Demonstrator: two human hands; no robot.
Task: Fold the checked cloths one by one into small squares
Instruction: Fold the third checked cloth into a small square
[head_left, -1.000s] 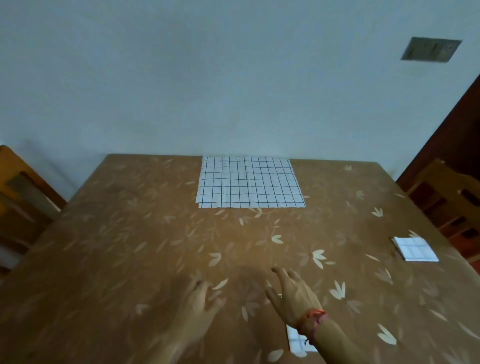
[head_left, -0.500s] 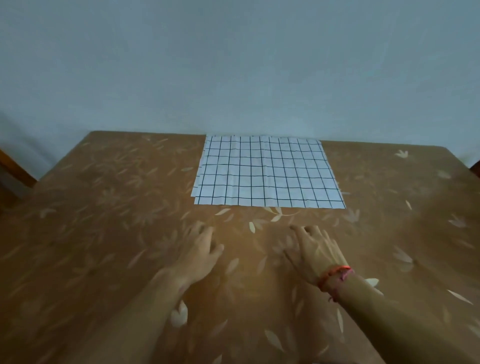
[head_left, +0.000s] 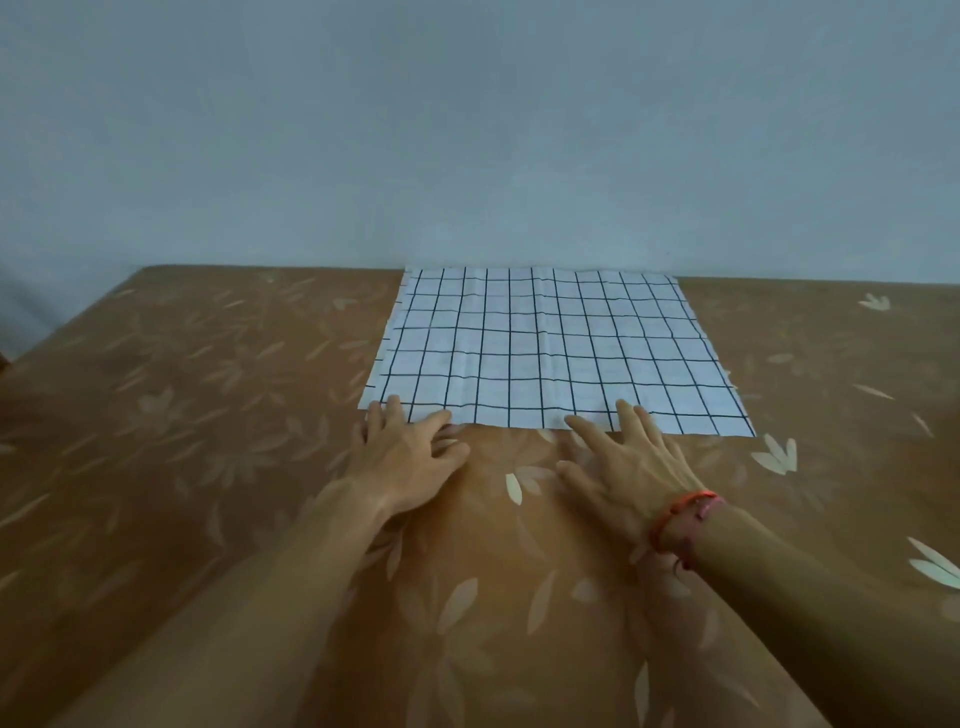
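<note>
Where table (head_left: 208, 415) meets wall (head_left: 467, 130), checked cloth (head_left: 545, 353)

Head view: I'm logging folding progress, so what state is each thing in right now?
checked cloth: spread flat, unfolded, lightly creased.
left hand: flat, fingertips touching the cloth's near edge by its left corner.
right hand: flat, fingers spread, fingertips touching the cloth's near edge.
red wristband: worn on the right wrist.
table: covered with a brown leaf-print sheet.
</note>
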